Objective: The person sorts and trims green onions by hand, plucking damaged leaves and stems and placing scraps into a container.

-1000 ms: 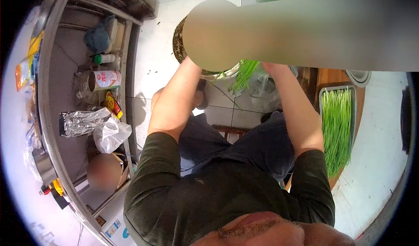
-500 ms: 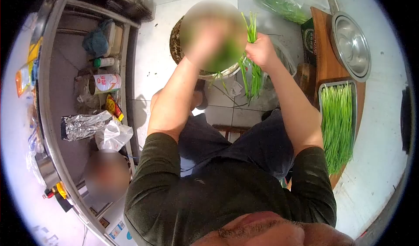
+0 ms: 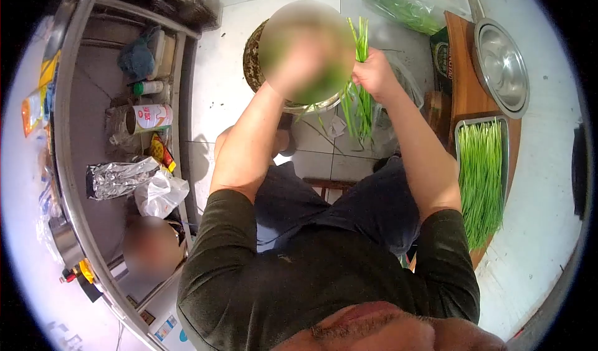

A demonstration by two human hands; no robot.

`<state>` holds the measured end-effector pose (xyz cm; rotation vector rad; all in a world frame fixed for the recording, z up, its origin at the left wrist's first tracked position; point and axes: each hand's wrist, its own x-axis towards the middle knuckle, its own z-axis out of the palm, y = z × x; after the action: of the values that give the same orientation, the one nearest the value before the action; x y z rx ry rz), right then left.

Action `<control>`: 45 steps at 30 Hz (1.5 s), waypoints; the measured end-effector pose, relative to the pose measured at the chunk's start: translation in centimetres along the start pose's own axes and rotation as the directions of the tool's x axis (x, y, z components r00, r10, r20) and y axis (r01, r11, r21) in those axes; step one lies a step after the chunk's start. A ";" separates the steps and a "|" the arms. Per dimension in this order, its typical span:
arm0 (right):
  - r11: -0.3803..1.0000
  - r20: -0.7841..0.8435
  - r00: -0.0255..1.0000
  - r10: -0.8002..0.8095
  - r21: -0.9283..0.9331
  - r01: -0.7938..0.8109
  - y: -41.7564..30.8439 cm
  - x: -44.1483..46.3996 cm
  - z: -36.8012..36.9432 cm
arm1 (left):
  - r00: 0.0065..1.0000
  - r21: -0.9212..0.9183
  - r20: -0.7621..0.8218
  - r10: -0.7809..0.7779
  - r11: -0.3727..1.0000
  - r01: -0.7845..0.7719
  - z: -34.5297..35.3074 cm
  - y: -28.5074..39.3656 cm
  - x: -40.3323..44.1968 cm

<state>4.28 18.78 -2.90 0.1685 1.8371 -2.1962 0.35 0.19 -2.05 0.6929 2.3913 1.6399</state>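
Note:
My right hand (image 3: 375, 75) is closed around a small bunch of garlic chives (image 3: 358, 111). Their pale stalk ends stick up above the fist, and the green leaves hang down below it. To its left, my left hand (image 3: 298, 64) reaches over a round container with a brown speckled side (image 3: 252, 58). A blurred patch covers that hand, so its fingers and anything in them are hidden. Some green shows through the blur beneath it. A pale rim (image 3: 321, 107) curves out below the patch, with loose leaves hanging over it.
On the right, a wooden board (image 3: 461, 58) carries a steel bowl (image 3: 503, 64) and a metal tray (image 3: 457, 139) heaped with garlic chives (image 3: 481, 183). Bagged greens (image 3: 405, 5) lie at the top. A shelf unit (image 3: 177, 102) with cans and bags stands left.
Almost nothing differs. My right hand and its chives have shifted very slightly; the left arm stays over the container.

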 end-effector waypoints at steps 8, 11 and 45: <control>0.950 0.025 0.999 -0.027 -0.311 0.033 -0.4 -0.1 -0.6 | 0.996 0.222 -0.021 -0.086 0.971 0.088 -1.0 -1.9 0.6; 0.933 0.039 0.998 -0.043 -0.356 0.054 -0.5 -0.3 -0.8 | 0.950 0.026 -0.143 -0.279 0.958 0.285 -1.5 -1.3 0.7; 0.993 -0.018 0.998 -0.053 -0.106 0.050 -1.1 -0.5 0.2 | 0.994 0.209 0.046 0.101 0.972 -0.108 -1.1 3.5 -0.6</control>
<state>4.50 18.81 -1.71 0.1244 1.9848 -2.1316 1.43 0.04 1.53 0.8892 2.5687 1.4074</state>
